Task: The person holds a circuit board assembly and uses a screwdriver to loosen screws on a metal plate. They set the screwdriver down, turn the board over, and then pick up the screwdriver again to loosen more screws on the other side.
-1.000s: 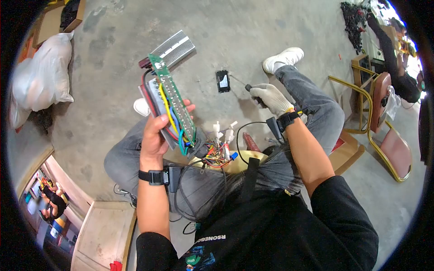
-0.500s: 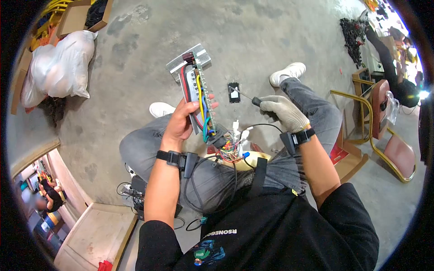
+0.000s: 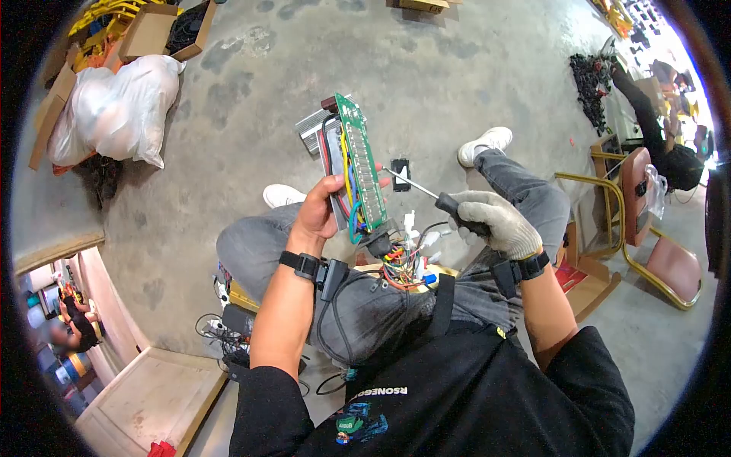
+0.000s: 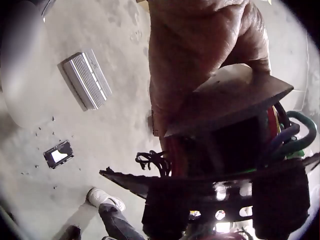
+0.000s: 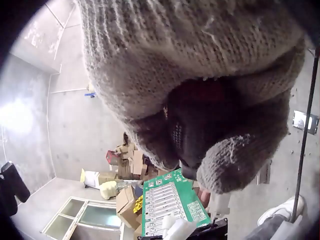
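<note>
My bare left hand (image 3: pixel 314 215) grips a green circuit board (image 3: pixel 362 164) on a metal plate, thumb on the near side and fingertips showing past the far edge. Red, yellow, blue and teal wires run along the board. From its lower end a bundle of coloured wires (image 3: pixel 400 266) with white connectors hangs over my lap. In my gloved right hand (image 3: pixel 499 221) is a screwdriver (image 3: pixel 448 203), held by its dark handle. Its shaft points left, the tip close to the board's right edge and the left fingertips. The right wrist view shows the board's soldered face beyond the glove.
On the floor lie a finned aluminium housing (image 4: pixel 87 80) and a small black tray-like piece (image 4: pixel 59 154) with tiny dark bits scattered round it. A white bag (image 3: pixel 118 110) stands at the left, chairs (image 3: pixel 662 263) at the right. Cables and adapters (image 3: pixel 228 335) lie beside my left leg.
The board has swung more upright and its green face has turned into view. The screwdriver has come back from over the small black piece toward the board. The head view has shifted.
</note>
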A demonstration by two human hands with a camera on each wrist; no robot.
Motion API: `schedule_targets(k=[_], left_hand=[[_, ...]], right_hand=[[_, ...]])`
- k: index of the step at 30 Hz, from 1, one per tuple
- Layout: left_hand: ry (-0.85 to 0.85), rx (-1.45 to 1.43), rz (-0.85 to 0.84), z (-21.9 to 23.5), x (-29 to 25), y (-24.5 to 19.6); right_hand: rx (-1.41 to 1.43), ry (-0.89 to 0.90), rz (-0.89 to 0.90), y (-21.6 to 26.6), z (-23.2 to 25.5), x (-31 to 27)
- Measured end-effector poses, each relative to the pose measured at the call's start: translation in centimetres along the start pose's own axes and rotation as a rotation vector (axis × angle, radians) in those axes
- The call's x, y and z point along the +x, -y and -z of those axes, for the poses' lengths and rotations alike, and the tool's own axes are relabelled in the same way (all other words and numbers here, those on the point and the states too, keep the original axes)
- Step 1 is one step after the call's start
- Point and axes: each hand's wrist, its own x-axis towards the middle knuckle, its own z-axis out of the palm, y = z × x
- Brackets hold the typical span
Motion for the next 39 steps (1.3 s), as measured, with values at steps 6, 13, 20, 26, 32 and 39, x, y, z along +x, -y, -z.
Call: schedule_targets(k=[6, 13, 20, 26, 32, 39], left_hand=[[0.088, -0.102, -0.037, -0.5, 0.1, 0.1], [0.071, 0.000, -0.012, -0.6, 0.1, -0.1], [0.059, 0.014, -0.015, -0.2, 0.0, -0.1], [0.017, 0.063, -0.001, 0.1, -0.1, -0.2], [0.010, 0.098, -0.015, 0.3, -0.1, -0.1], [-0.022, 0.094, 0.007, -0.1, -0.3, -0.2]], right_hand=[[0.056, -0.005, -0.007, -1.0, 0.0, -0.6], [0.078, -0.009, 0.013, -1.4, -0.4, -0.6], [0.001, -0.025, 0.004, -0.9, -0.7, -1.1], [-0.123, -0.048, 0.018, 0.1, -1.4, -1.7], [-0.268, -0.076, 0.078, 0.8, -1.7, -2.4], [-0.357, -0.098, 0.135, 1.3, -2.8, -2.3]])
